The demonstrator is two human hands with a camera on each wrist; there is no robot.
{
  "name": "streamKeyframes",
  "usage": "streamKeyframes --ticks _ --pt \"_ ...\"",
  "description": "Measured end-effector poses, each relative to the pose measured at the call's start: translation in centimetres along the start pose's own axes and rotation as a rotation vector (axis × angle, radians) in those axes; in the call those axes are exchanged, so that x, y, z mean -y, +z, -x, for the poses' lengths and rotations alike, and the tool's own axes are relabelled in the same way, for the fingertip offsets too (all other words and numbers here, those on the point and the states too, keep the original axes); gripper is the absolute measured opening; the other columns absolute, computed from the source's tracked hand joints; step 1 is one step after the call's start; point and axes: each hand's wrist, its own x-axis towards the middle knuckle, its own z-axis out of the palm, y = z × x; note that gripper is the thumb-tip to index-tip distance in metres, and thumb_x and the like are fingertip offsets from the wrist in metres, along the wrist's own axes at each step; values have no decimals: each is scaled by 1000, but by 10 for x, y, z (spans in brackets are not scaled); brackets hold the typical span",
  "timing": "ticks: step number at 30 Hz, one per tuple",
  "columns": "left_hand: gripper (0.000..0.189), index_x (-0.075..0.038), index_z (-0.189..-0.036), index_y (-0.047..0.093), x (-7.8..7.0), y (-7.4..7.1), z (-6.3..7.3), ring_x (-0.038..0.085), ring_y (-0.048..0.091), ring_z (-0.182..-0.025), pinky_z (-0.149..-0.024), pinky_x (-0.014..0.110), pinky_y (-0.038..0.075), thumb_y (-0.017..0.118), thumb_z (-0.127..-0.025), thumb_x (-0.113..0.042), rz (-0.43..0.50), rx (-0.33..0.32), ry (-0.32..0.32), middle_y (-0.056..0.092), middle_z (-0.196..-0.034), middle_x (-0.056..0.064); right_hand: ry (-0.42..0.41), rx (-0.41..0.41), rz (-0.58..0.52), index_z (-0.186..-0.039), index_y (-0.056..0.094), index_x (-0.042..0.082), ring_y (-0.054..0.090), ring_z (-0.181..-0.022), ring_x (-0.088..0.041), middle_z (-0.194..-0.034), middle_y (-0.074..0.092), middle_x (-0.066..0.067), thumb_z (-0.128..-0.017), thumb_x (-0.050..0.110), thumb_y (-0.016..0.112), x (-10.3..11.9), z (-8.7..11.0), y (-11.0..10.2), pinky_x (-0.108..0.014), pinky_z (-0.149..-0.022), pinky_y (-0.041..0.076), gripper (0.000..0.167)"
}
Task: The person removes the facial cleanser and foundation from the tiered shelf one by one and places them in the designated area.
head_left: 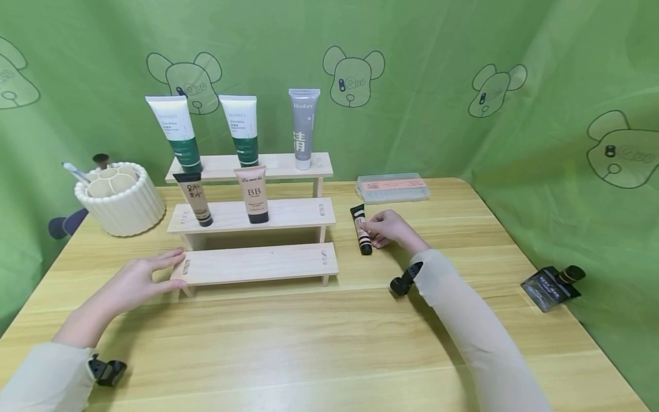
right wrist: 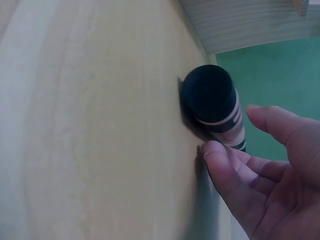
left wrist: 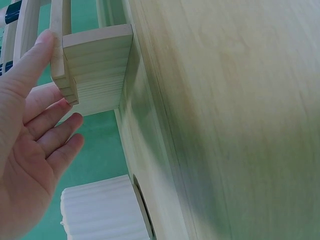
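Note:
My left hand (head_left: 135, 281) grips the left end of the lowest board of a pale wooden three-step display rack (head_left: 262, 263). In the left wrist view the thumb presses the board's edge and the index finger lies on the other side. My right hand (head_left: 392, 228) is at a small black-capped cosmetic tube (head_left: 363, 232) with a beige label, lying on the table right of the rack. In the right wrist view the thumb stands slightly apart above the tube (right wrist: 212, 97), while the other fingertips are right beside its lower side.
White-and-green tubes (head_left: 177, 134) and a grey tube (head_left: 305, 129) stand on the top step; a brown tube (head_left: 195, 200) and a pink BB cream tube (head_left: 253, 194) stand on the middle. Around are a white brush holder (head_left: 123, 209), a clear box (head_left: 393, 191) and a dark square bottle (head_left: 548, 289).

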Motion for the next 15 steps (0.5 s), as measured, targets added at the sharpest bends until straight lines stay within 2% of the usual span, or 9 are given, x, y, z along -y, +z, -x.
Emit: streamKeyframes --ticks 6,10,12,15 --pt "66 4 -126 52 -1 0 0 48 45 -113 -91 59 37 71 -79 -38 4 -2 1 46 -130 24 -87 -58 8 -104 55 -9 60 -63 -20 -83 59 -17 -90 22 60 10 8 -8 -30 -60 56 34" --pt "66 5 -126 52 -2 0 0 48 45 -112 -92 59 36 71 -79 -38 5 -2 1 46 -130 25 -179 -100 47 -111 55 -8 62 -74 -32 -95 58 -25 -91 22 58 26 16 -13 -34 -66 56 36" --pt "66 5 -126 52 -2 0 0 48 45 -112 -91 59 36 71 -79 -37 5 -3 1 46 -130 25 -243 -107 43 -113 54 -8 62 -76 -36 -97 57 -28 -92 22 57 35 20 -15 -38 -66 56 37" --pt "66 5 -126 51 -2 0 0 48 45 -112 -91 59 36 71 -79 -38 4 -4 -1 46 -130 25 -348 -105 0 -110 56 -9 63 -71 -36 -91 58 -26 -90 25 60 51 28 -16 -38 -62 56 40"
